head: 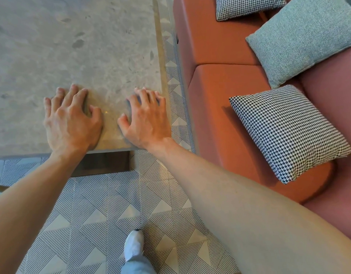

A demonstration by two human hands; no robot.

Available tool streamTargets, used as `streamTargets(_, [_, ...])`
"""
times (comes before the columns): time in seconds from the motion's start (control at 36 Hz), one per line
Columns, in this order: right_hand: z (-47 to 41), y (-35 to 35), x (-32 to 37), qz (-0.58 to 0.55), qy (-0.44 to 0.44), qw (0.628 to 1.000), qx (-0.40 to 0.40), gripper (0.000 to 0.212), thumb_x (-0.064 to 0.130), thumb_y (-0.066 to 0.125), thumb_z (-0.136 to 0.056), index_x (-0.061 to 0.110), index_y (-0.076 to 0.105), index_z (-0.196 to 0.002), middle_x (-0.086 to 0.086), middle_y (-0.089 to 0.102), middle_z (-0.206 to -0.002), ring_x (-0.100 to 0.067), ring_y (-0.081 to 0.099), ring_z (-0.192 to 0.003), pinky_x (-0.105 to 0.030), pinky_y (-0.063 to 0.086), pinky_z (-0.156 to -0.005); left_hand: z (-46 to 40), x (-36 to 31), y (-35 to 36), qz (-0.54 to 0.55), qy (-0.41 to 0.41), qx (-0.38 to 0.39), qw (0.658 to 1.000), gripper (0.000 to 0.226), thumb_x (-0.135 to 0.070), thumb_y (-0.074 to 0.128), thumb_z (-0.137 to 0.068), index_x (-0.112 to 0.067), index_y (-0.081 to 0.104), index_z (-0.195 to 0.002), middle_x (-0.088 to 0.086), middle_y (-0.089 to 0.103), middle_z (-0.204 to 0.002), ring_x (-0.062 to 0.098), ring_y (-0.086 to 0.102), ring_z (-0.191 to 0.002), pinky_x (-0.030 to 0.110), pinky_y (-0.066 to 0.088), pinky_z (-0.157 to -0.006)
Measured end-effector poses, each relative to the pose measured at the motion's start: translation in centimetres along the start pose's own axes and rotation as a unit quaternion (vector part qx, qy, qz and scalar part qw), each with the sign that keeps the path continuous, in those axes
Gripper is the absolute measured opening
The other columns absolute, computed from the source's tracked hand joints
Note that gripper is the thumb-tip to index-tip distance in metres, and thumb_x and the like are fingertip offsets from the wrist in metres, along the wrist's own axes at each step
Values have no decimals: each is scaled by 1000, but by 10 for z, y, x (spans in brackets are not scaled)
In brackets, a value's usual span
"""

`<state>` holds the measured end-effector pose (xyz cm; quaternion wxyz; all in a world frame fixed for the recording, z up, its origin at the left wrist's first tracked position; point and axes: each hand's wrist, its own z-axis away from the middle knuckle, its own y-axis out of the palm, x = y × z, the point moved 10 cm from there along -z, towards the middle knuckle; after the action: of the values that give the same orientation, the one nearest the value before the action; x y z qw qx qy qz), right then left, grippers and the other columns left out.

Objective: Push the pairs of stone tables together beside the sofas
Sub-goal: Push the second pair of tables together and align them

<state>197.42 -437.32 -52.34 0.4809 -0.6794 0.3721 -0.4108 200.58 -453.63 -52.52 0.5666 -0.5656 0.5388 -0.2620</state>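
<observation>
- Step in hand, as judged: the push on one stone table (75, 46); both hands are planted on its tabletop near the near edge.
- Left hand (69, 119) is laid open, palm down, fingers spread and slightly curled, heel close to the near edge; nothing is gripped.
- Right hand (147, 119) is likewise open and pressed flat, just beside the near right corner; nothing is gripped.
- The table sits left of the orange sofa (220, 107), with a narrow strip of patterned floor (111, 204) between them.
- The partner table is not in view; the gap left cannot be told.
- Houndstooth cushion (289, 133) and grey cushion (307, 38) lie on the sofa, clear of the table.
- Next move, as judged: steady forward pressure through both palms is called for, kept parallel to the sofa so the corner is not swung into it.
- A white shoe (134, 245) is set on the floor behind the table; a braced stance is likely needed, stone being heavy.
</observation>
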Motion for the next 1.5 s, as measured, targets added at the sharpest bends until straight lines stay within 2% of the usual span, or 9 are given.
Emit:
streamTargets(0.33, [1, -2, 3, -11, 4, 1000, 15, 49, 44, 47, -84, 18, 59, -125, -6, 50, -147, -25, 38, -141, -44, 21, -118, 0, 2, 7, -12, 10, 56, 998, 54, -40, 40, -93, -16, 49, -141, 7, 40, -158, 34, 27, -149, 51, 14, -123])
streamTargets(0.47, [-8, -6, -1, -48, -29, 985, 165, 51, 45, 50, -91, 19, 50, -136, -7, 40, -152, -27, 31, -144, -44, 21, -119, -18, -6, -11, 6, -30, 175, 984, 53, -43, 40, -90, -12, 62, -128, 24, 57, -134, 46, 53, -122, 52, 41, -106])
streamTargets(0.56, [-24, -22, -10, -103, 7, 956, 274, 50, 43, 48, -97, 15, 49, -139, -8, 44, -145, -27, 39, -137, -43, 32, -111, -33, -11, -33, 153, -117, 240, 951, 44, -39, 48, -98, -16, 64, -131, 18, 64, -132, 36, 61, -119, 38, 46, -99])
streamTargets(0.69, [-52, -89, -20, -240, 100, 936, 237, 47, 38, 54, -94, 17, 53, -137, -7, 49, -145, -25, 46, -134, -45, 38, -110, -42, -46, -75, 421, -247, 168, 857, 30, -18, 47, -102, -6, 61, -126, 18, 66, -117, 26, 65, -93, 43, 54, -86])
streamTargets(0.75, [-63, -110, -20, -271, 111, 929, 225, 44, 37, 55, -95, 18, 55, -135, -6, 52, -143, -24, 50, -131, -41, 39, -108, -43, -65, -87, 476, -264, 147, 826, 29, -14, 45, -103, -1, 60, -124, 17, 63, -109, 24, 61, -84, 36, 53, -72])
streamTargets(0.83, [-77, -133, -21, -339, 134, 908, 207, 37, 32, 60, -94, 17, 61, -129, -8, 59, -136, -22, 57, -122, -34, 42, -103, -45, -89, -99, 515, -277, 141, 799, 24, -14, 43, -103, -6, 61, -118, 15, 64, -106, 26, 61, -87, 37, 52, -72])
streamTargets(1.22, [-154, -123, -28, -442, 108, 834, 312, 36, 33, 58, -96, 15, 60, -128, 0, 62, -121, -9, 55, -103, -14, 39, -75, -76, -67, -111, 518, -402, 28, 754, 24, -13, 42, -104, -3, 61, -115, 19, 62, -107, 29, 58, -89, 39, 49, -72])
streamTargets(1.33, [-181, -111, -32, -433, 106, 828, 341, 34, 28, 59, -94, 13, 62, -125, 2, 61, -114, -14, 59, -108, -22, 41, -87, -73, -49, -109, 511, -441, -10, 738, 28, -12, 39, -104, 0, 59, -118, 21, 61, -108, 32, 57, -93, 42, 48, -79])
streamTargets(1.5, [-208, -87, -22, -407, 99, 825, 379, 35, 24, 57, -94, 11, 62, -127, -8, 65, -126, -23, 60, -118, -39, 48, -101, -72, -32, -101, 509, -478, -49, 714, 28, -12, 38, -105, 0, 60, -119, 21, 60, -107, 27, 56, -85, 34, 48, -68])
